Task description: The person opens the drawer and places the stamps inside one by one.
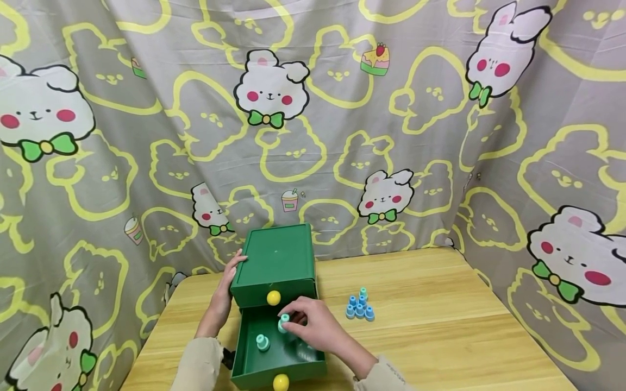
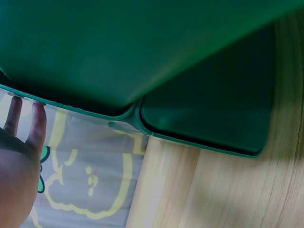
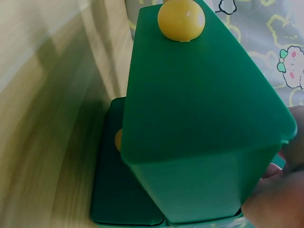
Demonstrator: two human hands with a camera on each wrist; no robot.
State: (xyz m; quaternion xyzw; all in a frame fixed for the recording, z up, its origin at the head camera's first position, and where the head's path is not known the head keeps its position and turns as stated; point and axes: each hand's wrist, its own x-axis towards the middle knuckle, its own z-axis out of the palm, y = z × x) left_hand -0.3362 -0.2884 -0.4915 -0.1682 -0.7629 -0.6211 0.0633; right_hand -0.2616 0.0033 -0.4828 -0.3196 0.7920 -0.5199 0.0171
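A green two-drawer box (image 1: 276,255) stands on the table with its lower drawer (image 1: 249,365) pulled out. My left hand (image 1: 226,293) rests along the box's left side; in the left wrist view its straight fingers (image 2: 38,124) touch the box edge. Inside the pulled-out drawer, my right hand (image 1: 313,323) pinches a small mint-green stepped cone piece (image 1: 283,323) between thumb and fingers. A similar mint-green piece (image 1: 262,342) stands on the drawer floor to the left. In the right wrist view the drawer wall partly hides my right hand (image 3: 275,199), and the pinched piece is out of sight.
Several small blue cone pieces (image 1: 360,310) stand grouped on the wooden table (image 1: 430,326) right of the box, with a mint-green one (image 1: 363,292) at the back. Yellow knobs (image 1: 274,297) are on the drawer fronts. A patterned curtain (image 1: 337,136) hangs behind the table.
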